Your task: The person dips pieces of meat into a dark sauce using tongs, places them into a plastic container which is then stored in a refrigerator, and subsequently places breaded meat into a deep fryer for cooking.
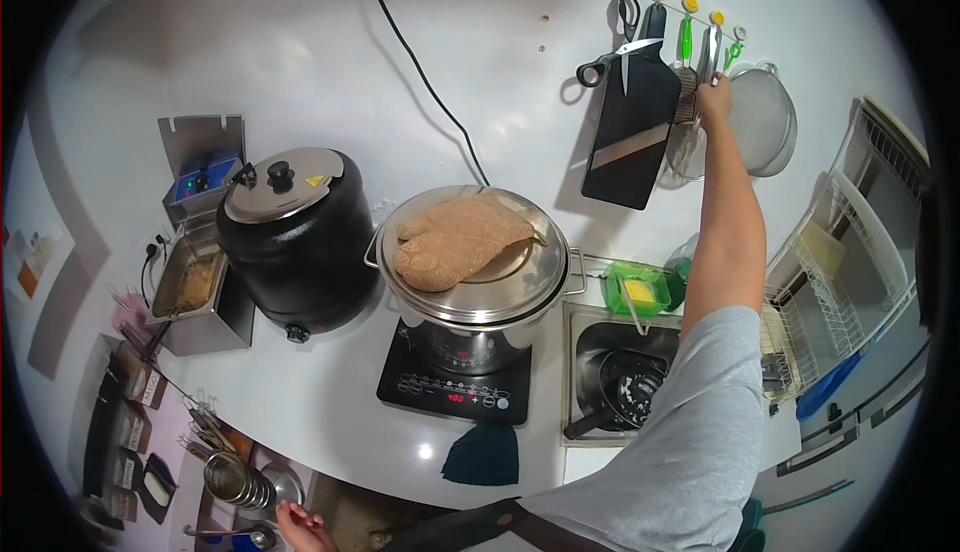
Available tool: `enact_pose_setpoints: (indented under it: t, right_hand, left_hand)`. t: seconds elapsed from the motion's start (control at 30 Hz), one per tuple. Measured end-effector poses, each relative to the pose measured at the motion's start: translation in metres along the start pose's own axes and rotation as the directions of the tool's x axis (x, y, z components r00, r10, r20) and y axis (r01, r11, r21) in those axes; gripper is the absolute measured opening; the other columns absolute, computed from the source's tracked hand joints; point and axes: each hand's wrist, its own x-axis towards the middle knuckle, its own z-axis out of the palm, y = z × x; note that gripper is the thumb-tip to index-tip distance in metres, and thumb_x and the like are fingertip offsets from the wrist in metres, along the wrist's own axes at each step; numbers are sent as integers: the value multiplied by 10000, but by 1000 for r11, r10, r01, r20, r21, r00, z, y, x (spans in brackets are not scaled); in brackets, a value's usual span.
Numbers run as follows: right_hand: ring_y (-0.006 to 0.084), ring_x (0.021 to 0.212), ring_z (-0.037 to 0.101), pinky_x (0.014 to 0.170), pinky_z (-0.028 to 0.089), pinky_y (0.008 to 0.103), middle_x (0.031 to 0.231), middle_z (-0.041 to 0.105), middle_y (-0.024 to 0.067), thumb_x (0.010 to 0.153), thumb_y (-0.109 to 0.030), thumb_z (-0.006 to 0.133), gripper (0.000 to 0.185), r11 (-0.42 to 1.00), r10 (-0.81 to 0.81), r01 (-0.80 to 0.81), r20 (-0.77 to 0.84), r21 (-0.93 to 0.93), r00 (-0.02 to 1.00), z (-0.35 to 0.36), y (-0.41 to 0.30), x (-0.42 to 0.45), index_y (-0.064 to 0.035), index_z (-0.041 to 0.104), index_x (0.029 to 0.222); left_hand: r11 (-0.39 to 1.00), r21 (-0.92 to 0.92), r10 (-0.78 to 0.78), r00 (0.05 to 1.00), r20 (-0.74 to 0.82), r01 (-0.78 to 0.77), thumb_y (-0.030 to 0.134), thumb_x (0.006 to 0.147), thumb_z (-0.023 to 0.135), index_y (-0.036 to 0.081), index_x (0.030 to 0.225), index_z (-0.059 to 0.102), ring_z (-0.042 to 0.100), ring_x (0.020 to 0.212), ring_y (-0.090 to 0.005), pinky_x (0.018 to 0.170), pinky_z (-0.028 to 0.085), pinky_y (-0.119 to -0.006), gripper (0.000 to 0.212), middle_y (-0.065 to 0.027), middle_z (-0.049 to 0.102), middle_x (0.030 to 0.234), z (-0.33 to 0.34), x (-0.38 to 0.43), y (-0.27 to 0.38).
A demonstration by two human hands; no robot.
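My right hand (714, 95) is raised to the wall rack, its fingers closed around metal tongs (709, 53) at a yellow hook. Beside it hang a grater with a green handle (685, 40), a black mandoline slicer (636, 113), black-handled scissors (628, 53) and a round mesh strainer (763, 120). My left hand (301, 528) is low at the bottom edge, fingers loosely apart and nothing seen in it, near a stack of metal strainers (236, 481). Between them, a brown oven mitt (457, 240) lies on the lid of a steel pot (480, 342) on a black induction cooker (454, 394).
A black soup kettle (300, 252) and a steel deep fryer (225, 312) stand left of the pot. On the right are a sink (589, 436) holding a black pan (634, 394), a green sponge box (637, 289) and a wire dish rack (832, 304). A dark cloth (484, 456) lies in front.
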Motion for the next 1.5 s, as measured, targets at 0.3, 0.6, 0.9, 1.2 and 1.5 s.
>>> enact_pose_setpoints:
  t: [0.3,0.6,0.9,1.2,1.5]
  right_hand:
    - [296,870,610,784,459,355,923,624,173,797,-408,589,469,999,-26,22,-95,-45,995,-11,-18,-10,-19,565,1058]
    - [100,586,540,457,402,235,767,609,54,820,-71,600,173,766,139,-282,279,577,950,15,15,33,-40,576,988]
    - [90,605,540,555,435,217,771,604,43,795,3,579,353,613,215,-238,131,753,968,2,-16,20,-43,589,1145]
    - [70,460,360,403,286,226,685,545,2,843,-145,564,348,782,268,-422,363,459,892,-49,-41,16,-166,578,1190]
    - [75,580,496,448,365,203,777,555,34,866,-99,505,289,667,207,-377,326,642,922,1,-14,19,-34,541,1146]
  left_hand:
    - [998,68,-18,1000,-16,19,301,862,497,182,744,461,315,472,-31,466,286,-206,171,82,409,601,24,-14,6]
    - [997,66,-29,999,36,27,306,846,508,178,748,462,318,480,-35,465,288,-205,167,78,407,607,27,-14,-8]
    - [995,94,-40,999,25,37,297,848,503,172,772,475,336,484,-35,463,301,-203,148,77,414,617,18,-18,-11]
    - [996,74,-53,996,69,48,296,862,506,167,784,475,338,489,-35,481,302,-199,154,69,416,620,28,-22,-12]
    - [997,48,-66,996,52,63,299,848,506,175,762,467,317,470,-31,468,287,-203,156,77,410,612,25,-13,-13]
